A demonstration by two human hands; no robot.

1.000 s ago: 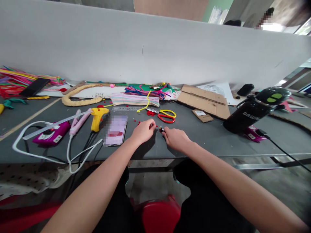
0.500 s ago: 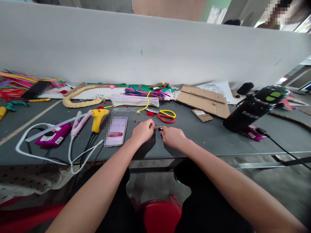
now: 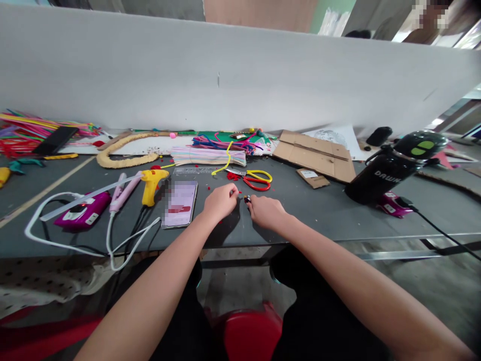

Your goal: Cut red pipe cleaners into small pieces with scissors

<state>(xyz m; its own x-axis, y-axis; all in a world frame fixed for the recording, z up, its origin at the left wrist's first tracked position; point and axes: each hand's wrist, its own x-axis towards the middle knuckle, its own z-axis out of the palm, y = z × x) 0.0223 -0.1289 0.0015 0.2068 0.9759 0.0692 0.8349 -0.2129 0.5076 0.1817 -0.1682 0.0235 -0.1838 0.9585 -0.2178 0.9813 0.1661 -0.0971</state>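
My left hand [image 3: 221, 199] is closed in a pinch above the grey table, near its front edge. A tiny bit of red shows by its fingertips, too small to name. Just across a narrow gap, my right hand [image 3: 267, 211] is wrapped round a small dark object [image 3: 247, 199] with a shiny end; most of it is hidden in the fist. Behind the hands lie scissors [image 3: 258, 181] with yellow and red handles, beside a clump of red fuzzy bits [image 3: 233, 176]. A yellow pipe cleaner [image 3: 228, 156] bends over a bundle of pale pipe cleaners [image 3: 206, 156].
Left of my hands lie a phone [image 3: 179, 204], a yellow glue gun [image 3: 151, 185], a pink hot tool [image 3: 121, 195] and a purple power box [image 3: 83, 210] with cables. Cardboard [image 3: 315, 153] and a black bottle [image 3: 393, 170] are on the right. A white partition [image 3: 225, 65] stands behind.
Both hands stay in nearly the same place. The left hand has shifted very slightly; a small red bit now shows on the table below the left wrist.
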